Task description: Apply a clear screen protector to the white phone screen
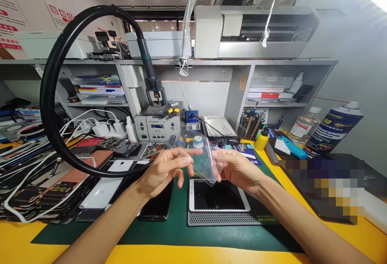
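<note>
A clear plastic case (204, 162) with rounded corners hangs tilted in front of me, above a tablet. My right hand (242, 170) pinches it by its right edge between thumb and fingers. On the other side, my left hand (163, 169) has its index finger stretched toward the case and the other fingers loosely bent apart. Whether the left fingertip touches the plastic I cannot tell. Beneath lies the white-framed tablet (219, 196), its dark screen up, on a grey perforated mat (220, 219).
Phones (104, 185) and phone parts pile up at left. A black hose (48, 94) arches over to the hot air station (157, 127). Spray can (334, 129), clear bottle (304, 125) and yellow bottle (261, 140) stand at right. A green mat (169, 235) covers the yellow table.
</note>
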`<state>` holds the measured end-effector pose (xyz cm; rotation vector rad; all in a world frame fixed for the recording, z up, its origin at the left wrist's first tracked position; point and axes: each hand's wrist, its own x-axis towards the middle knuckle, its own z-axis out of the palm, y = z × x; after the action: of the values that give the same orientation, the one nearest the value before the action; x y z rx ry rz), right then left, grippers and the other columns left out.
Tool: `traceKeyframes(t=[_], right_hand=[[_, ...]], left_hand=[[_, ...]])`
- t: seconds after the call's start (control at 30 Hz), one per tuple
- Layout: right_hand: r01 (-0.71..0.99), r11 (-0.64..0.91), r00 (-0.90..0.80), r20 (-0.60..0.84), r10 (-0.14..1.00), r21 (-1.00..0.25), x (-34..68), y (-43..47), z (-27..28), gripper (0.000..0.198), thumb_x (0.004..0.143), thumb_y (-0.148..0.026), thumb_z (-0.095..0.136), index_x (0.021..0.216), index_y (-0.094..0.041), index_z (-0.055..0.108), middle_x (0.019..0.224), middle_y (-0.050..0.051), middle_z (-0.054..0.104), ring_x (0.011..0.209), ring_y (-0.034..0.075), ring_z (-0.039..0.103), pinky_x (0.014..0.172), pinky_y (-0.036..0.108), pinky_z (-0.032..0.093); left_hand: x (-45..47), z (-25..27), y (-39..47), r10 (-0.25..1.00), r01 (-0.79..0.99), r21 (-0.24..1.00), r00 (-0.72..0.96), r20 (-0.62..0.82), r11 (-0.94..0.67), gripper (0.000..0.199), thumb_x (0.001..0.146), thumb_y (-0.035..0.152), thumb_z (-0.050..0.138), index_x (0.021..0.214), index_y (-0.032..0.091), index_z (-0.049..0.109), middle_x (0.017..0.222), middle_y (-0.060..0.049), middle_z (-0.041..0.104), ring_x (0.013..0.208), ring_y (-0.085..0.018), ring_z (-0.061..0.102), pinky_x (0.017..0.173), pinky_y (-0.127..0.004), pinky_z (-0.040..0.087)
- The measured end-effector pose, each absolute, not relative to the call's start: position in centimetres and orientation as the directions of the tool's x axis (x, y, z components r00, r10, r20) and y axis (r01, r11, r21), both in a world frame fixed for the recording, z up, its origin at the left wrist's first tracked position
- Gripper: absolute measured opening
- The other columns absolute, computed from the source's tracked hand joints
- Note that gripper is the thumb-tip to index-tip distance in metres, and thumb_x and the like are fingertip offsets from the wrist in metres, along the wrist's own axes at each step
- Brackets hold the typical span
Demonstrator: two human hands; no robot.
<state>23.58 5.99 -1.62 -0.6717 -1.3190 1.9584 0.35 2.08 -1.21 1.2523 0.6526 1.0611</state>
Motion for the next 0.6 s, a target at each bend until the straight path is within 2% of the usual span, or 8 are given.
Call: traceKeyframes(t=[0.17, 0.27, 0.43, 0.6], right_hand=[[-0.259, -0.312, -0.682, -0.056, 0.729, -0.914, 23.2, 5.6, -1.7, 0.021, 0.088, -0.032, 0.07, 0.081, -0.012, 0.066, 0.063, 0.001, 0.065, 0.051, 0.011, 0.06, 0.053, 0.023, 0.051], [-0.253, -0.368, -0.698, -0.094, 0.71, -0.895, 23.0, 5.5, -1.9, 0.02, 0.084, -0.031, 0.074, 0.082, -0.013, 0.066, 0.062, 0.0, 0.065, 0.048, 0.012, 0.06, 0.048, 0.022, 0.051], [-0.231, -0.399, -0.705, -0.13, 0.697, -0.887, 22.7, 5.2, -2.2, 0.02, 0.082, -0.029, 0.074, 0.075, -0.012, 0.064, 0.057, 0.001, 0.062, 0.045, 0.012, 0.059, 0.045, 0.022, 0.05], [-0.216, -0.411, -0.729, -0.134, 0.671, -0.886, 22.4, 5.1, -2.4, 0.019, 0.086, -0.028, 0.071, 0.088, -0.01, 0.068, 0.06, 0.004, 0.066, 0.048, 0.013, 0.061, 0.049, 0.023, 0.053]], left_hand=[[0.5, -1.1, 1.7, 0.861, -0.254, 0.966, 0.48, 0.168, -0.047, 0.016, 0.088, 0.025, 0.069, 0.079, 0.012, 0.068, 0.128, -0.018, 0.065, 0.055, -0.009, 0.063, 0.049, -0.022, 0.051], [0.5, -1.3, 1.6, 0.839, -0.251, 0.966, 0.512, 0.185, -0.06, 0.016, 0.089, 0.025, 0.067, 0.079, 0.013, 0.067, 0.126, -0.018, 0.066, 0.054, -0.01, 0.063, 0.05, -0.024, 0.05], [0.7, -1.2, 1.3, 0.823, -0.239, 0.969, 0.538, 0.182, -0.058, 0.016, 0.09, 0.025, 0.065, 0.078, 0.013, 0.064, 0.108, -0.016, 0.07, 0.052, -0.011, 0.062, 0.051, -0.025, 0.051], [1.1, -1.2, 1.4, 0.835, -0.261, 0.964, 0.517, 0.188, -0.055, 0.015, 0.088, 0.026, 0.068, 0.079, 0.015, 0.065, 0.086, -0.012, 0.068, 0.072, -0.019, 0.064, 0.047, -0.022, 0.052]])
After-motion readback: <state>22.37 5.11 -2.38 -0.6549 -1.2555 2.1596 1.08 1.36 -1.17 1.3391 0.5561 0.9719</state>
